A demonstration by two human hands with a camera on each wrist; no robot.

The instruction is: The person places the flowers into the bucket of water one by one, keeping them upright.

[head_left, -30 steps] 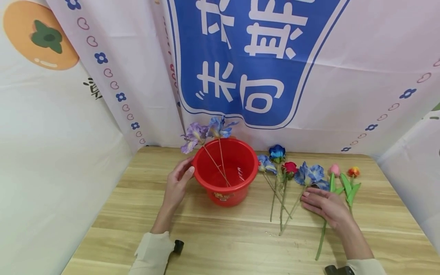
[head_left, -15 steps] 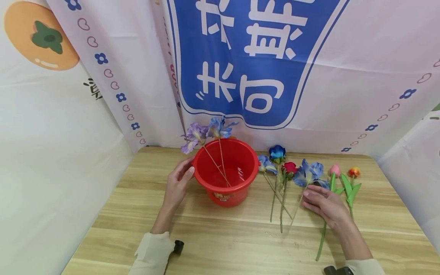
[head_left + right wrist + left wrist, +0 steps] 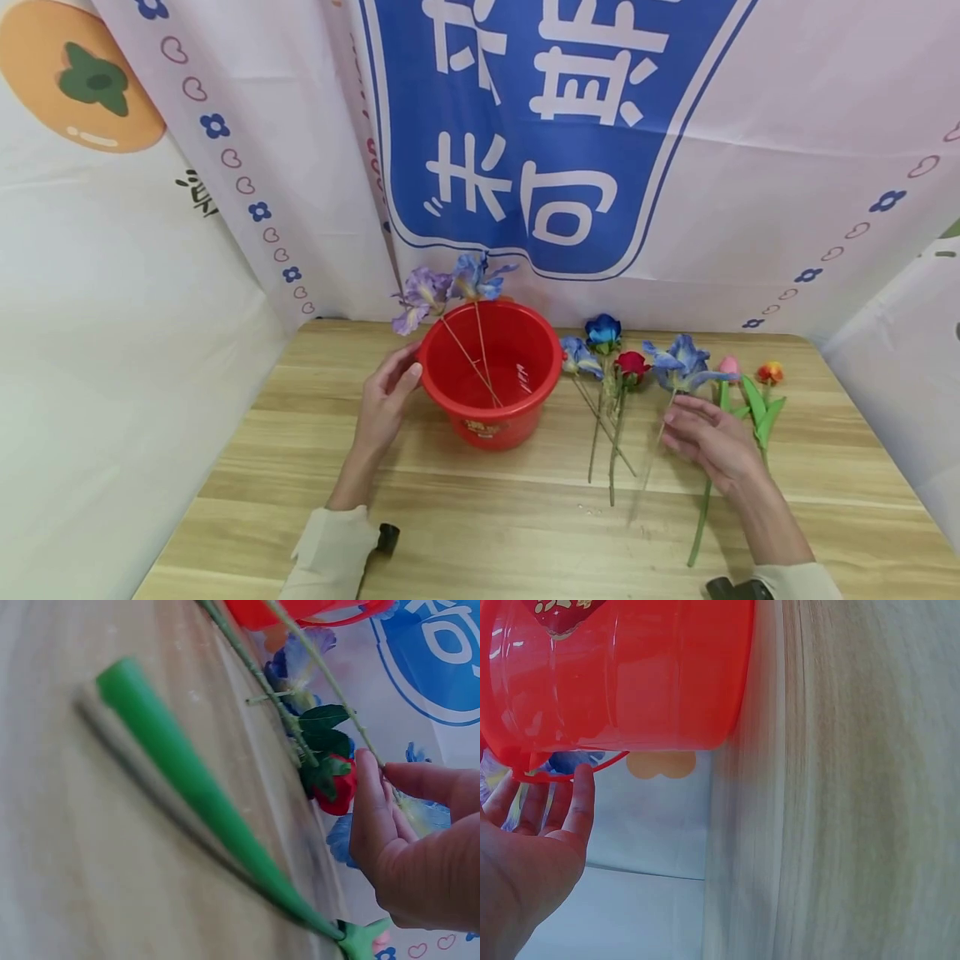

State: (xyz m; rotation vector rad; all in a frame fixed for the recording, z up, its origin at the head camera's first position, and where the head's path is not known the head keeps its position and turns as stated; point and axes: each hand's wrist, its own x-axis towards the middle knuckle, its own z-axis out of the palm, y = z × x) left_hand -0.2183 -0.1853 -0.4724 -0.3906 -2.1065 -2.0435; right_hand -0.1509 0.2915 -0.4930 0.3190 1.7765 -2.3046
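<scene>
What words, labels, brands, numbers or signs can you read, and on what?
"未来可期": white characters on the blue panel of the pale fabric backdrop, upper two clipped.
Gold lettering on the round red plastic bucket: too small.
Red lettering on the backdrop: blurred.
Dark lettering beside the orange fruit print: unreadable.

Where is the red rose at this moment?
In the head view, the red rose lies right of the red bucket, between the blue rose and the blue iris that the right hand pinches.
</scene>
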